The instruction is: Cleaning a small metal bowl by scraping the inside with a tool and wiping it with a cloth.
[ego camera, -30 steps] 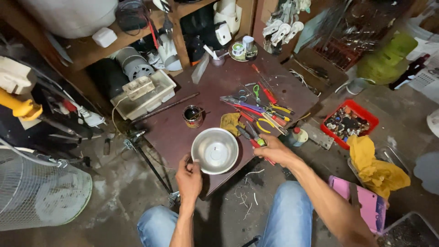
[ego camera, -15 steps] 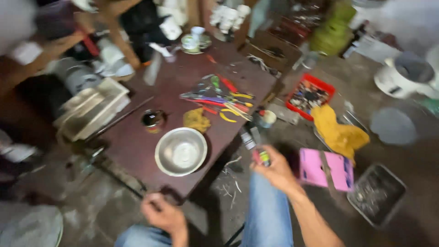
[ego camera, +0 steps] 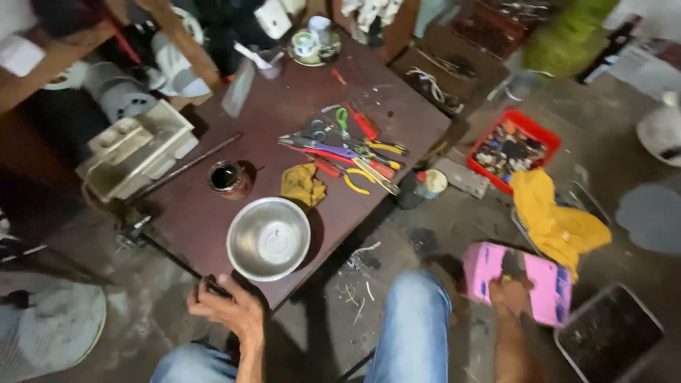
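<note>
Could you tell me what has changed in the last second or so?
The right hand left the tools on the table and swung down to the pink box on the floor, where it now rests. The left hand slid to the table's near corner. The metal bowl, small tin and yellow rag stayed put.

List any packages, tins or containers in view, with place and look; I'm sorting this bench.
Pink box: on the floor at right, under the right hand.
Red tray: floor beside table, full of small parts.
Small tin: on table, round, dark inside.
Steel bowl: near table edge, round, shiny.
</note>
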